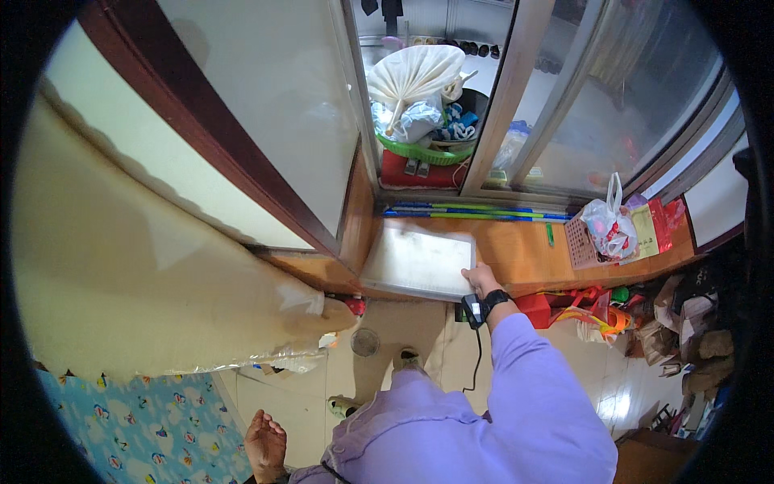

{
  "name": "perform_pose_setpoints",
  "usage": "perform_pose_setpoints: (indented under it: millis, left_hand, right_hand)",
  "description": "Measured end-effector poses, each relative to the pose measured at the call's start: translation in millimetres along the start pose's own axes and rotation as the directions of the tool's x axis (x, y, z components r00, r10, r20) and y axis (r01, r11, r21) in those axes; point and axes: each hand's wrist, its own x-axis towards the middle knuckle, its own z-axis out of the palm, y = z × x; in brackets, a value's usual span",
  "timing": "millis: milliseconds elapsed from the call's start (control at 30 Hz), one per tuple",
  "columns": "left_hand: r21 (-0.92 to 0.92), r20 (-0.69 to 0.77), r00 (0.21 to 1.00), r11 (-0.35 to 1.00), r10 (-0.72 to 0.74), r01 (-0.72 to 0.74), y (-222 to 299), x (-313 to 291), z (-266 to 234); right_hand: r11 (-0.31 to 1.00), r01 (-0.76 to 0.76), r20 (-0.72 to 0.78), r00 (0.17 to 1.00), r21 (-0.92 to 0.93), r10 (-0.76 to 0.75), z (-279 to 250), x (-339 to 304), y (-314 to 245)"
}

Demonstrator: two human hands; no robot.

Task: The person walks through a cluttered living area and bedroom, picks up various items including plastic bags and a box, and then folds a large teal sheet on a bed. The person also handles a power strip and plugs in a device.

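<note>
My right hand [481,279] grips the right front corner of a flat, whitish rectangular box [421,256]. The box lies on the wooden ledge [516,250] under the sliding windows, its front edge at the ledge's front edge. I cannot tell whether it has a lid. A dark device with a cable is strapped to my right wrist. Low at the left, my left hand [265,440] is held palm up, fingers loosely bent, with nothing in it. It hangs near a blue patterned mat [145,423].
Blue and green poles [476,212] lie along the back of the ledge. A pink basket [580,242] with bags stands at its right. Behind the window, a green basin [423,153] holds cloths and a fan. A rolled cream sheet [161,282] fills the left; bags [685,315] crowd the right.
</note>
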Motion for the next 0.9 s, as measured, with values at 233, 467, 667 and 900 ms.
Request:
perform_pose_setpoints:
  millis: [233, 467, 667, 900]
  left_hand:
    - [-0.034, -0.007, 0.999, 0.999, 0.033, -0.034, -3.8, 21.5, -5.4]
    - [-0.012, -0.130, 0.989, 0.998, 0.067, -0.070, -18.4, 11.6, 10.9]
    - [-0.066, 0.017, 0.992, 0.990, 0.126, -0.125, -4.2, 1.4, 2.8]
    - [-0.166, 0.027, 0.984, 0.972, 0.175, -0.168, 5.4, -9.8, -12.5]
  right_hand:
    - [0.990, 0.042, -0.191, 0.979, -0.133, -0.068, 6.4, 41.3, -39.9]
    - [0.654, 0.355, -0.039, 0.861, -0.668, -0.507, 15.1, 3.7, -57.7]
    - [0.282, 0.573, 0.365, 0.757, -0.770, -0.542, 86.2, -44.9, -29.7]
    - [0.135, 0.555, 0.455, 0.777, -0.821, -0.435, 70.1, -18.0, -38.8]
